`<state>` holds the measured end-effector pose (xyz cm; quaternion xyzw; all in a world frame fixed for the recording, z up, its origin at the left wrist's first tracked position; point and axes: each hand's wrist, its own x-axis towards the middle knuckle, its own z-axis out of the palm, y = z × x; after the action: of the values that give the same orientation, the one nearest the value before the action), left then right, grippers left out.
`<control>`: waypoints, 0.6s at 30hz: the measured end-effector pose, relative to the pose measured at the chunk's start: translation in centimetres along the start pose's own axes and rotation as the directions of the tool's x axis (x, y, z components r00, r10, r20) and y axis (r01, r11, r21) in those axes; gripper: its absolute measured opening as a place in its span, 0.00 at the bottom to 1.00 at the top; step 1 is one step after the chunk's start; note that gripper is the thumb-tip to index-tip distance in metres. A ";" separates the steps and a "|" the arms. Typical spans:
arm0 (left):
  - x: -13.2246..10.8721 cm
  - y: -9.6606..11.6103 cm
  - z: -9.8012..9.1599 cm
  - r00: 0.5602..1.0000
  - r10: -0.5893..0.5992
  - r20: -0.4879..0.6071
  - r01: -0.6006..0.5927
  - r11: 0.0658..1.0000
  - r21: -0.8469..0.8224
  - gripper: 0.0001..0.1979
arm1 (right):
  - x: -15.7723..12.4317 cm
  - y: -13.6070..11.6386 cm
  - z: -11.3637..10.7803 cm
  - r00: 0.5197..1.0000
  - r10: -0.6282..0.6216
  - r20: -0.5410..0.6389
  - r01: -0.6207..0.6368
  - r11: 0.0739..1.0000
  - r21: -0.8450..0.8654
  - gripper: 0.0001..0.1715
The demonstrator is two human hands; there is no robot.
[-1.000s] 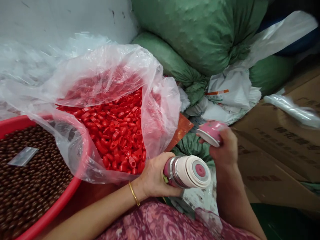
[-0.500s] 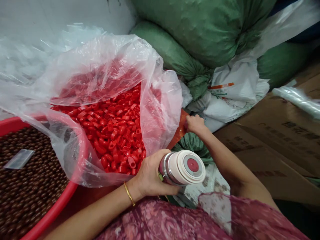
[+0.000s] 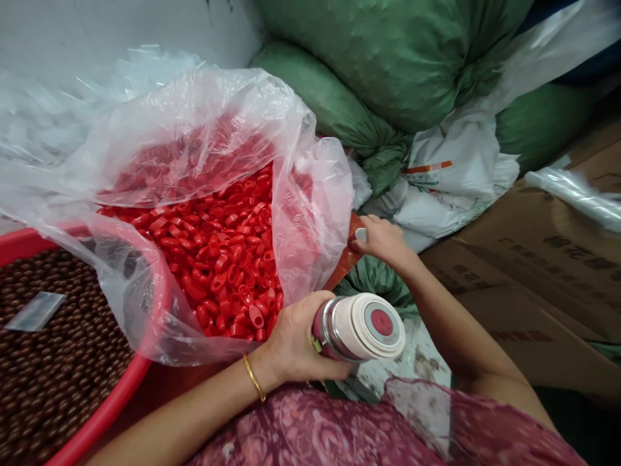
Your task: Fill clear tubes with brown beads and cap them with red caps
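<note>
My left hand [image 3: 299, 340] is wrapped round a vacuum flask [image 3: 334, 333] with a dark red body, a steel band and a cream lid with a red button. The flask tilts with its lid toward me. Farther off, my right hand [image 3: 383, 241] is closed at the edge of an orange-brown surface [image 3: 342, 262]; a pale patch shows at its thumb, and I cannot tell whether it is the nail or a small piece. Beside both hands, a clear plastic bag [image 3: 315, 213] lies open, full of small red plastic caps [image 3: 228, 259].
At the left, a red basin [image 3: 162, 291] holds brown beads [image 3: 58, 369] with a small clear packet [image 3: 36, 310] on top. Green sacks [image 3: 388, 58] and a white sack [image 3: 451, 175] are piled behind. Cardboard boxes [image 3: 524, 278] stand at the right.
The flask and my left hand have shifted slightly right. My right hand has turned at the orange-brown edge, and its thumb side now shows the pale patch.
</note>
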<state>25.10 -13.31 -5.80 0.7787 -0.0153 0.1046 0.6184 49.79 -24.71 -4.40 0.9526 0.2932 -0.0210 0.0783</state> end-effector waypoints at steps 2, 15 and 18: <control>0.0 0.0 0.0 1.000 -0.002 -0.002 0.002 1.000 -0.002 0.32 | -2.8 0.4 -1.4 0.992 -0.027 -0.122 0.064 0.949 0.310 0.26; 0.4 0.0 0.2 0.999 -0.030 0.014 0.030 1.000 -0.007 0.32 | -13.9 -4.5 -8.2 0.510 -0.543 -0.667 0.833 0.504 0.227 0.34; 0.4 0.1 0.0 0.999 -0.032 0.026 0.032 0.999 -0.015 0.31 | -14.3 -3.9 -8.5 0.491 -0.451 -0.746 0.838 0.479 0.262 0.29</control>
<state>25.45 -13.32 -5.61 0.7752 -0.0115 0.0846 0.6259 35.77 -28.11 4.72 0.6789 0.6350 0.1507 -0.3363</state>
